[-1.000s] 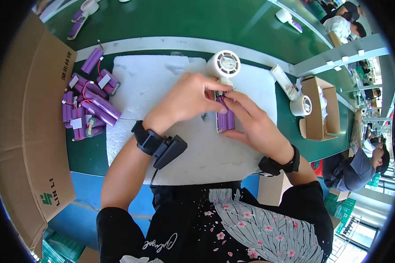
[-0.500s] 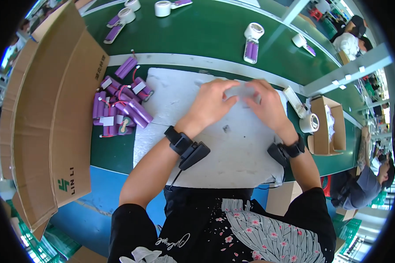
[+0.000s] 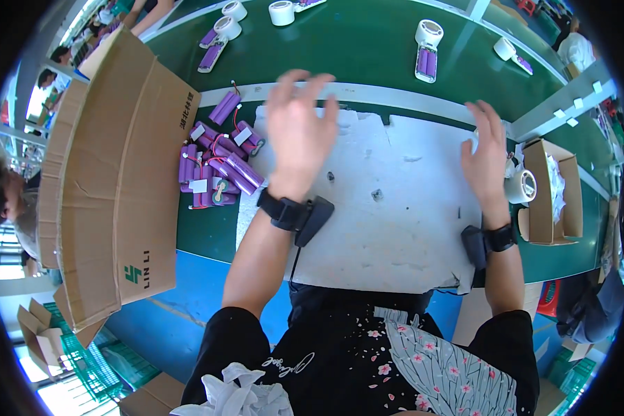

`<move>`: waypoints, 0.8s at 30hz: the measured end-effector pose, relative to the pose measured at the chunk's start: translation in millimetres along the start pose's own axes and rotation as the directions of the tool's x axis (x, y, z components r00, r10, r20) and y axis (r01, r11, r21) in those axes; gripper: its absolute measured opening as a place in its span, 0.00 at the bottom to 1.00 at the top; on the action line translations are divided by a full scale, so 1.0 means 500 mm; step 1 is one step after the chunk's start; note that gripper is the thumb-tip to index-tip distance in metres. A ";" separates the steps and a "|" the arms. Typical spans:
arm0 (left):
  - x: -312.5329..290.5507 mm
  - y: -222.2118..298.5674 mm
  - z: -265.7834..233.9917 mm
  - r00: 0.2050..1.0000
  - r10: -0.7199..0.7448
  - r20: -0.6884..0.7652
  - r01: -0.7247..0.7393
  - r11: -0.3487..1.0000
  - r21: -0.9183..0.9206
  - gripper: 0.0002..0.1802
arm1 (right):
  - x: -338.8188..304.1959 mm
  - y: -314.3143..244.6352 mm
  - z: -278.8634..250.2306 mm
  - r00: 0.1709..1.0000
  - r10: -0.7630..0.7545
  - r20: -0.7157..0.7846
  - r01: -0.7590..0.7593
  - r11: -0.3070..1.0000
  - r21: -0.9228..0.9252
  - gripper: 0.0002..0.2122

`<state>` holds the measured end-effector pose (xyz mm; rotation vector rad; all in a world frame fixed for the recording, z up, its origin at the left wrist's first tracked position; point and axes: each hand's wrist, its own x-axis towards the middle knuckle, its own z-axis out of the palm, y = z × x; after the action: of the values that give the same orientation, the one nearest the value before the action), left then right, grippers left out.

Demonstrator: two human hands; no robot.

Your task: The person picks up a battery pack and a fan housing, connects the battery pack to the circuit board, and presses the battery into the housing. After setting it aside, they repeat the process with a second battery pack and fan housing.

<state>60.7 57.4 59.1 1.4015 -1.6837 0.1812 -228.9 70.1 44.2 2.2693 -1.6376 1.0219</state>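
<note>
Seeing a green table (image 3: 367, 55), and a pale strip (image 3: 388, 98) crossing it from side to side. On the near part, finding a white foam sheet (image 3: 367, 236), lying flat and showing a few small dark marks (image 3: 377, 195). Along the left edge of this sheet, noticing a pile of purple batteries (image 3: 241, 170), lying partly one over another; not being able to count them exactly. Beyond the strip, counting five white fans (image 3: 227, 28), all showing purple batteries: two lying close together at left, three lying apart further to the right. To the right of the sheet, finding another white fan (image 3: 520, 186), resting just beside a small open carton (image 3: 542, 201).
</note>
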 end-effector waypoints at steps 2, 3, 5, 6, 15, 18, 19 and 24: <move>0.016 -0.037 -0.023 0.997 -0.022 -0.071 0.042 0.952 0.302 0.13 | -0.006 0.032 -0.008 0.998 0.037 -0.053 -0.048 0.974 -0.224 0.24; 0.014 -0.059 -0.030 0.998 -0.004 -0.065 0.024 0.953 0.303 0.13 | -0.016 0.052 -0.003 0.994 0.111 0.004 -0.106 0.959 -0.264 0.25; 0.000 -0.100 -0.047 0.989 -0.139 -0.044 0.136 0.773 0.619 0.13 | -0.033 0.076 0.005 0.959 0.258 0.121 -0.202 0.914 -0.351 0.28; 0.002 -0.108 -0.060 0.990 -0.134 -0.038 0.128 0.775 0.619 0.13 | -0.031 0.077 0.004 0.957 0.266 0.119 -0.210 0.913 -0.350 0.28; 0.010 -0.144 -0.081 0.793 -0.560 0.240 0.295 0.699 0.652 0.15 | -0.007 0.054 -0.028 0.920 0.319 0.227 -0.208 0.890 -0.406 0.25; 0.009 -0.145 -0.087 0.856 -0.478 0.197 0.294 0.763 0.575 0.12 | 0.006 0.027 -0.058 0.952 0.220 0.212 -0.139 0.930 -0.340 0.23; 0.013 -0.146 -0.085 0.907 -0.400 0.131 0.288 0.817 0.499 0.10 | 0.012 0.000 -0.080 0.986 0.065 0.154 -0.041 0.987 -0.155 0.24; 0.032 -0.073 -0.072 0.993 -0.079 -0.087 0.080 0.997 0.013 0.12 | 0.012 -0.080 -0.110 0.925 -0.376 0.051 0.358 0.911 0.206 0.24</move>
<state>111.5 55.9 76.0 1.4495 -1.5561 0.2081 -216.2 108.1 99.1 2.6490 -1.1081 1.0310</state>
